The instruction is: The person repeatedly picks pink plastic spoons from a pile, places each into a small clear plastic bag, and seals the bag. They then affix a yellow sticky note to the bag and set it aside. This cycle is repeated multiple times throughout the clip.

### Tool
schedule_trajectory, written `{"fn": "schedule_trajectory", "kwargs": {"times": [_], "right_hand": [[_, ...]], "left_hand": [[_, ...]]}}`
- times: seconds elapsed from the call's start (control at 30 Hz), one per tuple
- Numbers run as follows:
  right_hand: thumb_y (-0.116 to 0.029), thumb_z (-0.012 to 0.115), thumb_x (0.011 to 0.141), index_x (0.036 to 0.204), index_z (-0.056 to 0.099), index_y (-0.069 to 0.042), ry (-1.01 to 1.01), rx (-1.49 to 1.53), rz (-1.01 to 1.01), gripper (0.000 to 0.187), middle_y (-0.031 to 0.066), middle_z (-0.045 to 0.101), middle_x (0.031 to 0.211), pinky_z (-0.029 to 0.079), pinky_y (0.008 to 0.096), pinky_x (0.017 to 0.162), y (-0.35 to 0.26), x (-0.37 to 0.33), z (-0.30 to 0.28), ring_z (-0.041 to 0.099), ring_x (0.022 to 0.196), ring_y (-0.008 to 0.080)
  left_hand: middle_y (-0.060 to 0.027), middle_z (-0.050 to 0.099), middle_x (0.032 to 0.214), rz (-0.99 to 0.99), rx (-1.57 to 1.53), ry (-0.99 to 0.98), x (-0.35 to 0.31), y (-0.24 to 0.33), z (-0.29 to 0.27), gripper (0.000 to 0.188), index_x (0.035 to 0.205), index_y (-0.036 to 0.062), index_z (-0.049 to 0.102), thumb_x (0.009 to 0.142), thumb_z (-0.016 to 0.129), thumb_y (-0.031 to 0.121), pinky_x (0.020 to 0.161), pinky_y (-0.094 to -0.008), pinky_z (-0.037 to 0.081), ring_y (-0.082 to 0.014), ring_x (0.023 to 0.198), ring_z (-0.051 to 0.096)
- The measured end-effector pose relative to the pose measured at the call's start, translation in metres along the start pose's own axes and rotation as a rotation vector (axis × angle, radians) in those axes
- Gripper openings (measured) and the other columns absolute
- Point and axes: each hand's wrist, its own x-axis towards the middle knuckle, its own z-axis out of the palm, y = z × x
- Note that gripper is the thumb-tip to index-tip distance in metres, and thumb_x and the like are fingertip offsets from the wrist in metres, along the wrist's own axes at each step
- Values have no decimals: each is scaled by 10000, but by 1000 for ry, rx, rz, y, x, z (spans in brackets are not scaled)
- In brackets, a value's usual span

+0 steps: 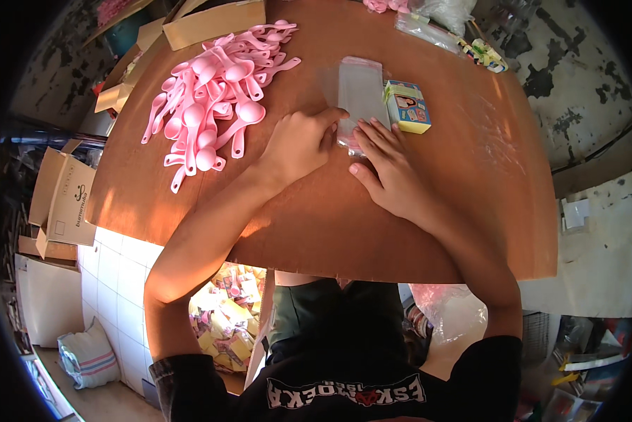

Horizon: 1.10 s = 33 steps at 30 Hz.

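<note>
A stack of clear plastic bags (360,88) lies flat on the brown table, in front of both hands. Over its near end rests my right hand (393,169), open, with the fingers stretched across the plastic. My left hand (298,148) is closed at the stack's left edge. Its index fingertip touches the plastic there; the curled fingers hide whatever may be between them. Just right of the stack stands a small blue and yellow box (407,109), close to my right fingertips. A large heap of pink plastic measuring spoons (207,91) covers the table's left part.
Cardboard boxes (214,22) stand along the far left edge. More plastic packaging (428,32) lies at the far right. Below the table's near edge, a carton holds many small yellow packets (228,316). A white sack (91,355) sits on the floor at left.
</note>
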Motion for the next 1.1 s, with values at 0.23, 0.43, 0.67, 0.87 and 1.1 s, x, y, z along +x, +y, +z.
{"fn": "schedule_trajectory", "kwargs": {"times": [0.23, 0.43, 0.67, 0.87, 1.1], "right_hand": [[-217, 623, 902, 1337, 454, 102, 79, 89, 27, 565, 257, 456, 1410, 265, 557, 1127, -8, 1, -7, 381, 1361, 408], [-154, 659, 852, 1351, 438, 98, 162, 93, 49, 600, 251, 450, 1414, 276, 570, 1116, -6, -1, -9, 395, 1344, 425], [-127, 656, 842, 1341, 449, 95, 166, 133, 58, 584, 245, 450, 1417, 287, 566, 1109, -4, -3, -9, 427, 1319, 413], [-123, 658, 829, 1335, 481, 68, 118, 62, 32, 569, 222, 482, 1395, 298, 576, 1090, -11, -2, -16, 465, 1298, 378], [-108, 669, 818, 1292, 552, 15, 171, 122, -34, 504, 180, 551, 1334, 293, 567, 1095, -9, -4, -19, 510, 1260, 353]], "left_hand": [[-185, 680, 957, -36, -150, 41, -2, -1, -3, 272, 1090, 7, 644, 826, 599, -41, 721, -417, 539, -361, 815, 673], [-182, 644, 1042, -26, -183, 29, -3, 7, -5, 410, 1180, 20, 595, 782, 620, -73, 751, -406, 540, -358, 867, 664], [-168, 584, 1136, 17, -248, 25, -2, 15, 0, 509, 1230, 29, 572, 743, 622, -110, 842, -411, 522, -357, 1021, 609], [-137, 540, 1110, 116, -89, 61, -2, 11, 3, 536, 1247, 93, 601, 743, 671, -74, 866, -404, 511, -330, 1076, 550], [-97, 559, 1110, 193, 47, 266, 2, 14, -2, 177, 923, 123, 763, 748, 762, 96, 875, -408, 432, -291, 1057, 532]]}}
